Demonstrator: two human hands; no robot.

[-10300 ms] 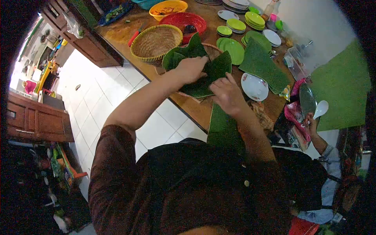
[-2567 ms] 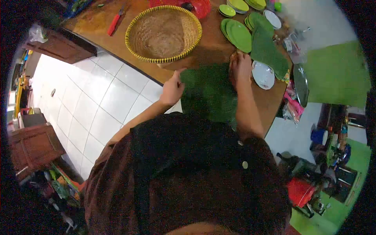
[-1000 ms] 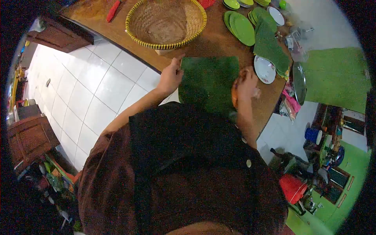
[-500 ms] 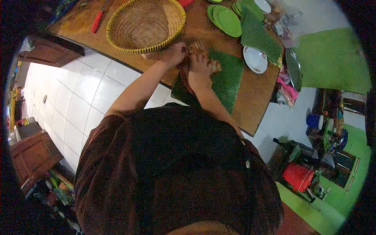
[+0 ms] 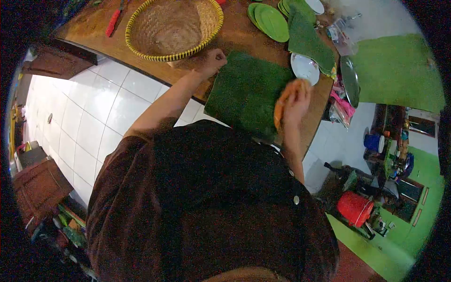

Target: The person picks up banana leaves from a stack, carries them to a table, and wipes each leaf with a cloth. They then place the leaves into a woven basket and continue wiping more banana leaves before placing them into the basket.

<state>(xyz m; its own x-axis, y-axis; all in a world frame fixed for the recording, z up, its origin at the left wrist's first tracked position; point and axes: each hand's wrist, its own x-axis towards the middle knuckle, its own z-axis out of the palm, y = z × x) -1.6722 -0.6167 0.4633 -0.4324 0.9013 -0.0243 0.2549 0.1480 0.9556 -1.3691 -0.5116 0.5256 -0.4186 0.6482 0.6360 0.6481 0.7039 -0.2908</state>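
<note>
A dark green banana leaf piece lies flat on the wooden table at its near edge. At its far left corner my left hand is closed in a pinch on the leaf's edge. My right hand is over the leaf's right edge, its fingers closed around a crumpled orange-tan cloth. The hand and cloth are slightly blurred. A white plate is just beyond my right hand.
A woven basket with a yellow-black rim stands at the back left, beside a red-handled knife. Green plates and more banana leaves sit at the back right. A metal tray lies by the table's right edge.
My right hand has swept right with the cloth, from the leaf's far left area to its right edge, leaving the leaf's surface exposed. My left hand stays near the corner.
</note>
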